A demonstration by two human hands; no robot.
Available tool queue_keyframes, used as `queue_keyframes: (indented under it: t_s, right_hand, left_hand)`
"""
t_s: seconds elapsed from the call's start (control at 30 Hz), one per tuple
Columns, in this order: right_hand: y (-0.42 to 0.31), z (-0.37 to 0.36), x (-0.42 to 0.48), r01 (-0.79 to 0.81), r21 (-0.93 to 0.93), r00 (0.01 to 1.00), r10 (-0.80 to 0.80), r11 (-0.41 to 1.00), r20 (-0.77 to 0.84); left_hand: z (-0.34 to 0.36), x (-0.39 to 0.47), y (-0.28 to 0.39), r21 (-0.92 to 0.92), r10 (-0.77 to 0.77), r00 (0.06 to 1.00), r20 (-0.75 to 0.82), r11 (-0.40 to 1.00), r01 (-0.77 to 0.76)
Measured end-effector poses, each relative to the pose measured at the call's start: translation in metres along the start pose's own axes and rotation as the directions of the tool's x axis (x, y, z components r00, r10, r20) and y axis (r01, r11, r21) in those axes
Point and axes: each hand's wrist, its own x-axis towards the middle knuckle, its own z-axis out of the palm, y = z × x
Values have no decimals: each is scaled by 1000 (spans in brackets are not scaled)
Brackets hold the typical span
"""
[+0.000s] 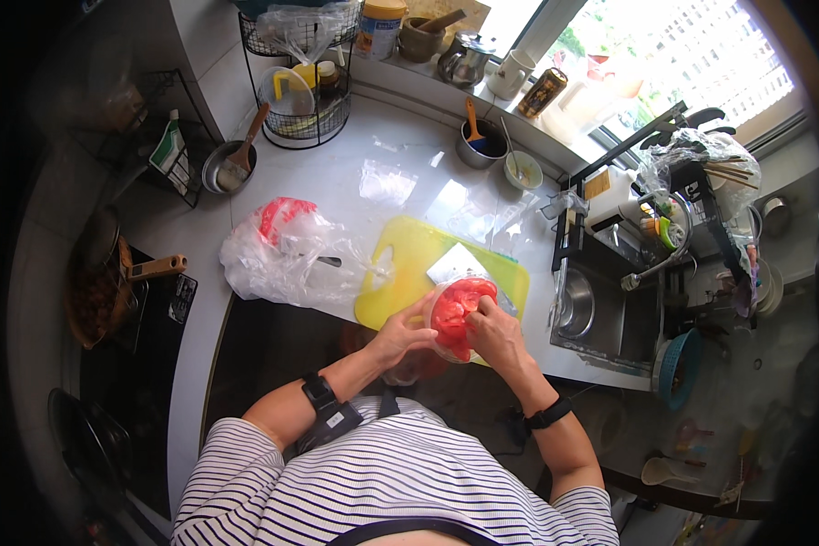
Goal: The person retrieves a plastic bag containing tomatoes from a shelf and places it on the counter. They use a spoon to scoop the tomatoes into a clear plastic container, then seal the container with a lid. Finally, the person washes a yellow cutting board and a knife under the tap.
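Observation:
My left hand (407, 332) holds a clear round plastic container (428, 315) by its left side. Soft red slices (456, 308), probably tomato, fill it up to the rim and partly overhang it. Curled fingers of my right hand (497, 334) touch the slices at the container's right side; the fingertips are hidden, and whether they grip a slice does not show. Beneath both hands lies a yellow-green cutting board (399, 273). A white flat piece (458, 263), with a grey broad blade-like part (508, 297) beside it, rests on the board behind the container.
Left of the board is a crumpled plastic bag (280, 266). Behind stand a metal pot (481, 155) with a brush and a small bowl (523, 170) with a spoon. The sink (607, 334) is at right; a pan with food (85, 314) sits on the stove at far left.

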Motion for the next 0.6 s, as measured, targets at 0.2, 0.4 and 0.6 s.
queue_keyframes:
  t_s: [0.2,0.4,0.6]
  right_hand:
    - [1,-44,13,-199,391,979,199,899,41]
    - [-4,-73,16,-320,521,947,285,792,148]
    - [9,-38,18,-392,674,900,413,626,139]
  left_hand:
    - [0,-2,5,6,20,1000,-4,1000,-20]
    - [-2,-1,4,18,21,1000,-23,1000,-21]
    - [-1,0,5,-9,54,998,13,998,-54]
